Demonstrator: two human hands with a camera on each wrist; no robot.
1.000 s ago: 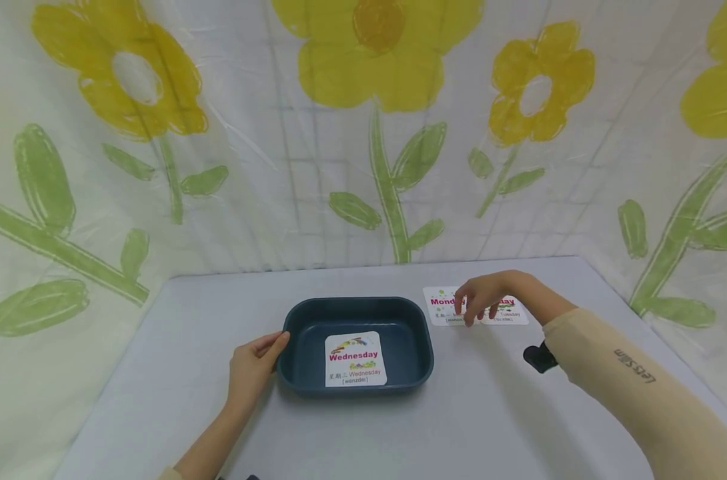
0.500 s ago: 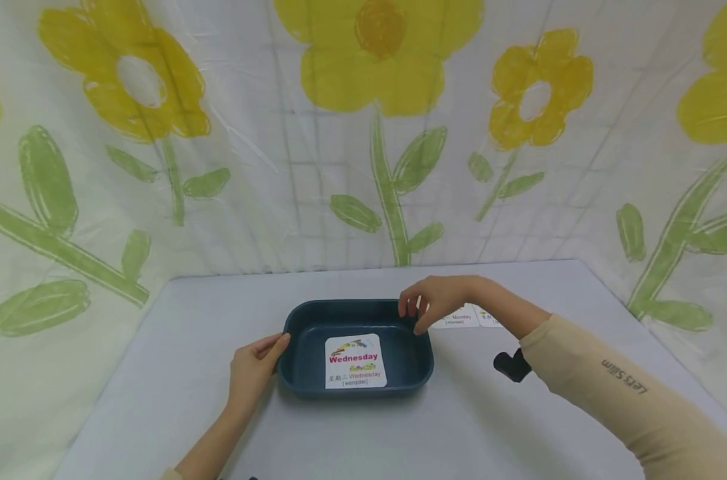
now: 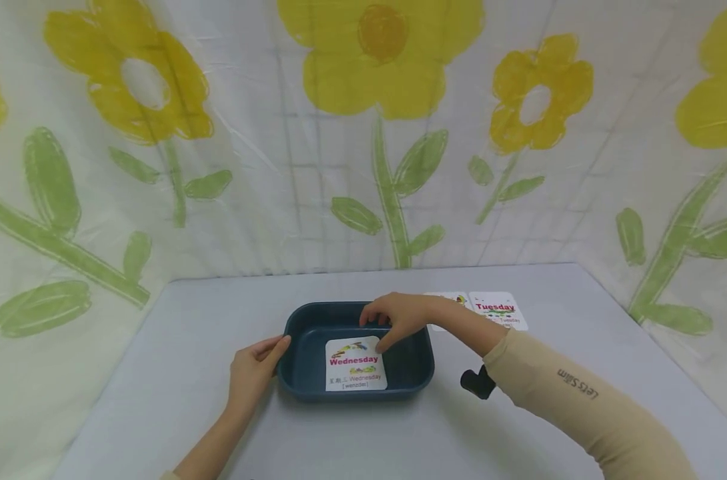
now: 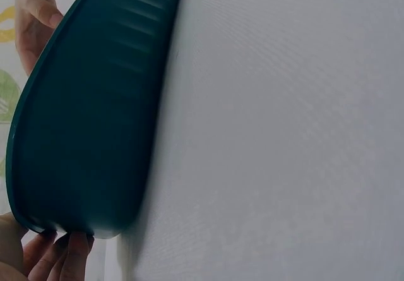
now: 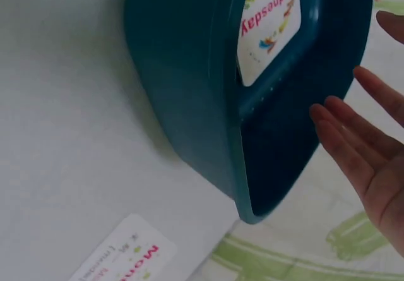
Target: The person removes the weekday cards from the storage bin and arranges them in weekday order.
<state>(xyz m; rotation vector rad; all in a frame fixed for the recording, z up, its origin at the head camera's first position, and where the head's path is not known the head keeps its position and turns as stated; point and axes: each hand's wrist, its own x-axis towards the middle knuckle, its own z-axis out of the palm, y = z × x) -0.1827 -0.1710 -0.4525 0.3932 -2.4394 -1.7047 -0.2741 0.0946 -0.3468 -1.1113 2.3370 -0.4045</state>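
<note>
A dark teal plastic basin [image 3: 363,396] stands on the table, with a white "Wednesday" card [image 3: 355,368] lying in it. At its left end my left hand [image 3: 251,377] grips the rim, thumb on top and fingers curled beneath; the left wrist view shows these fingers [image 4: 77,256] against the basin's outer wall. My right hand [image 3: 402,315] hovers over the basin, thumb close to the card's upper right corner. In the right wrist view this hand [image 5: 372,161] has loosely bent fingers holding nothing; whether the thumb touches the card cannot be told.
Right of the basin lie a "Tuesday" card [image 3: 497,311] and a "Monday" card [image 5: 129,249], the latter partly hidden by my right forearm in the head view. A black device [image 3: 477,383] hangs at my right wrist. A flowered curtain [image 3: 249,200] stands behind the table.
My right hand has moved left from above the Monday and Tuesday cards to over the basin, uncovering the Tuesday card. The left hand keeps its hold on the rim.
</note>
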